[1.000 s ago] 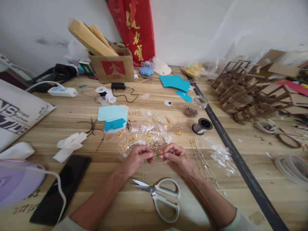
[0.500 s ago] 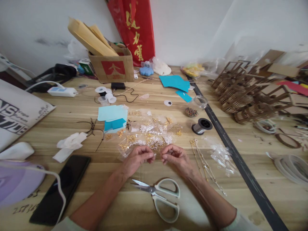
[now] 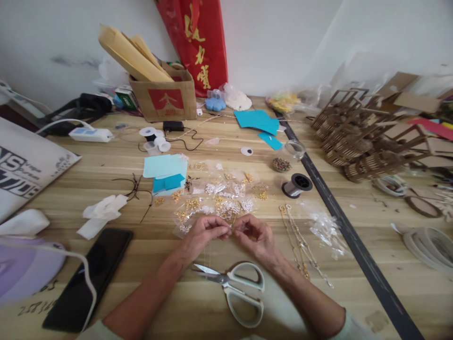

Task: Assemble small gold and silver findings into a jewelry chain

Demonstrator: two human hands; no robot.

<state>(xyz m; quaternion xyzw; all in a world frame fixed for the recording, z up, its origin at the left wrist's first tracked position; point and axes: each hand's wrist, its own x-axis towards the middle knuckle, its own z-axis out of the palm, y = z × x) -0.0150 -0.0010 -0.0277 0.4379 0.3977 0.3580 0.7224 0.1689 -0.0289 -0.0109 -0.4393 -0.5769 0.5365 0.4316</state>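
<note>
Fingertips pinched, my left hand (image 3: 209, 231) is closed over the near edge of the bead packets. Fine strands of thin thread (image 3: 208, 255) hang below it. Close beside it, my right hand (image 3: 255, 236) is also pinched, its fingertips almost meeting the left ones. Whatever tiny piece lies between the fingertips is too small to make out. Just beyond both hands lie small clear bags of gold and silver beads and findings (image 3: 229, 208). Scissors (image 3: 226, 282) with pale handles lie slightly apart on the table below the hands.
Gold and silver chains (image 3: 295, 241) lie right of my right hand, near a wire spool (image 3: 296, 185) and a jar of beads (image 3: 282, 164). A black phone (image 3: 90, 278) and crumpled tissue (image 3: 102, 215) are at left. Wooden baskets (image 3: 371, 137) stand at far right.
My two hands have come closer together, the fingertips now nearly touching. The silvery bit seen at my left fingertips is now harder to see. Things on the table stay put.
</note>
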